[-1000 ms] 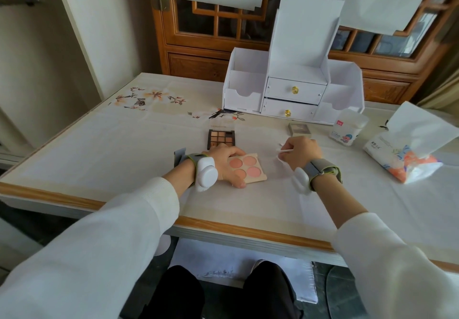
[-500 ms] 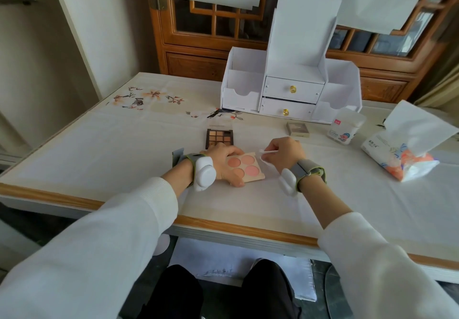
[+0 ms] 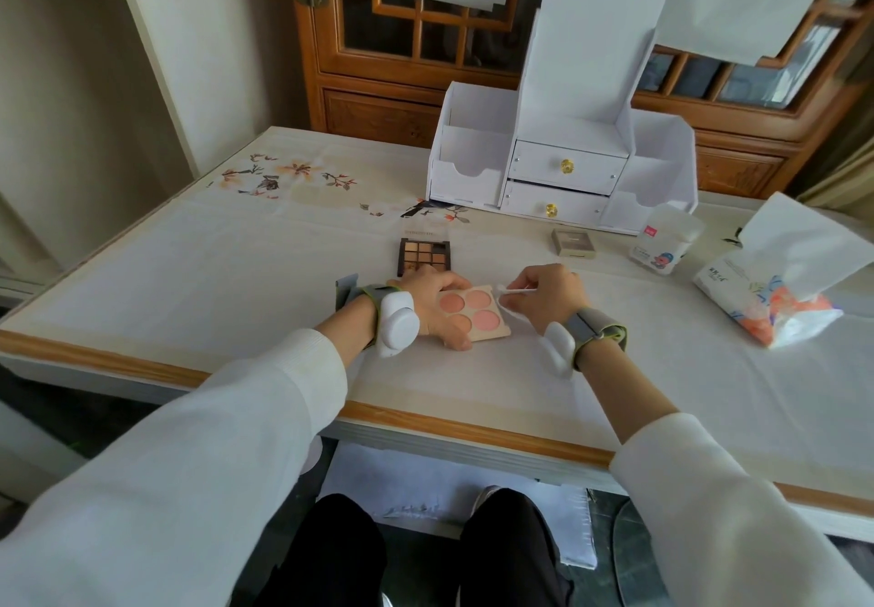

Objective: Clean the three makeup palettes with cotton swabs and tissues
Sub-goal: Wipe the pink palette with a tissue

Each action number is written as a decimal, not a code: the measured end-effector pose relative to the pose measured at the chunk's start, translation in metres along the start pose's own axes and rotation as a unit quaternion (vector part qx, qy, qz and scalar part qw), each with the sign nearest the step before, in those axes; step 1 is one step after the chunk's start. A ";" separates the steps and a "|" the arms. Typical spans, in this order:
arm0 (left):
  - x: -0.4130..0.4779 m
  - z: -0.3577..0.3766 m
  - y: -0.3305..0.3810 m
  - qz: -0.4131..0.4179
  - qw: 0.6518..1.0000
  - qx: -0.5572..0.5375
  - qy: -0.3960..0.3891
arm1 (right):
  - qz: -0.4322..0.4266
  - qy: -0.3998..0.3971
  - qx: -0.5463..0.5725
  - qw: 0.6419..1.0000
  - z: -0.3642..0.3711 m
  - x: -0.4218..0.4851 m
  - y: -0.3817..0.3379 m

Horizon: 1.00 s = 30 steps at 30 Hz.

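**A:** What is changing just now?

**B:** The right hand point(image 3: 548, 297) is moving left. A second ago it was sitting out to the right of the pink palette point(image 3: 477, 318). Now it is pinching the cotton swab point(image 3: 515, 292), and the tip is reaching the palette's far right corner.

**A:** And the left hand?

**B:** The left hand point(image 3: 435, 304) is staying put. It is curling round the palette's left side and holding it flat on the bench point(image 3: 236, 285), near the front edge.

**A:** What is that meaning for the job?

**B:** I am guessing the wiping of this palette is only just starting.

**A:** What else is lying around?

**B:** The brown palette point(image 3: 424, 254) is waiting just behind the left hand. A small grey case point(image 3: 573, 242) is lying farther right, and it may be the third palette. The bag of swabs point(image 3: 664, 247) and the tissue pack point(image 3: 766, 304) are sitting far right, well apart from the hands. The white drawer box point(image 3: 563, 166) is standing at the back.

**A:** Is anything getting in the way?

**B:** Nothing is blocking the swab. The left fingers are covering the palette's left edge, though.
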State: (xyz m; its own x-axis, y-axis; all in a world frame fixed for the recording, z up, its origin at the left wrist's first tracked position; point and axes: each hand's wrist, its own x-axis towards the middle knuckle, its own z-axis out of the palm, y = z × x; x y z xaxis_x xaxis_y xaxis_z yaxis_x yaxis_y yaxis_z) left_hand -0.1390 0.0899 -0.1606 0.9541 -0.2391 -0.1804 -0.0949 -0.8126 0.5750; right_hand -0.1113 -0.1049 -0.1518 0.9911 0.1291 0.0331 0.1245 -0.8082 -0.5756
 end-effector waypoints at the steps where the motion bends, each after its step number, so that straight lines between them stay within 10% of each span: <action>1: 0.000 0.000 0.001 0.002 1.000 0.001 0.001 | -0.005 0.002 -0.001 1.000 0.003 0.000 -0.002; 30: 0.000 0.001 0.000 0.006 1.000 -0.001 0.013 | -0.087 -0.074 -0.096 0.989 -0.015 -0.015 0.002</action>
State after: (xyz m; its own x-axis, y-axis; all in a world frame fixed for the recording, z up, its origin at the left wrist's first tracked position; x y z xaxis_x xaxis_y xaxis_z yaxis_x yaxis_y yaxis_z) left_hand -0.1389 0.0895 -0.1620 0.9601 -0.2341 -0.1531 -0.1050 -0.8088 0.5786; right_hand -0.1253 -0.1168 -0.1415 0.9379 0.3467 -0.0097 0.3132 -0.8588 -0.4054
